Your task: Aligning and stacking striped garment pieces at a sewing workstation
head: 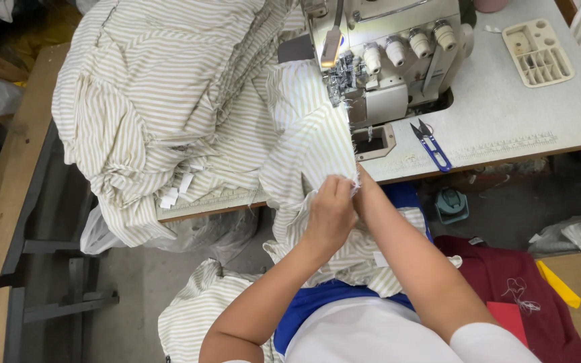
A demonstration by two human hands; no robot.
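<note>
head view: looks down over a sewing table, with both bare arms reaching up from the bottom of the frame to its front edge.
left hand (331, 212): fingers curled shut on the striped fabric piece (311, 144) at centre frame, pinching its raw edge so the layers stay lined up.
right hand (363, 195): mostly hidden behind the left hand; it seems to be closed on the same edge, but how tightly cannot be told from here.
striped fabric piece: runs from the hands up to the presser foot of the overlock sewing machine (388, 57) at upper centre, its far end lying under the foot and the rest drooping off the table edge into the lap.
fabric pile (163, 101): a tall heap of the same beige-and-white stripe fills the upper left, just beside the machine and within reach.
thread snips (430, 144): blue-handled, lying on the table (526, 114) right of centre, near the machine.
plastic tray (538, 52): cream, with compartments, at upper right, well apart from the hands.
maroon cloth (512, 282): lower right, beside the right arm, with a yellow strip near it.
lower left: more striped cloth sagging below the table.
</note>
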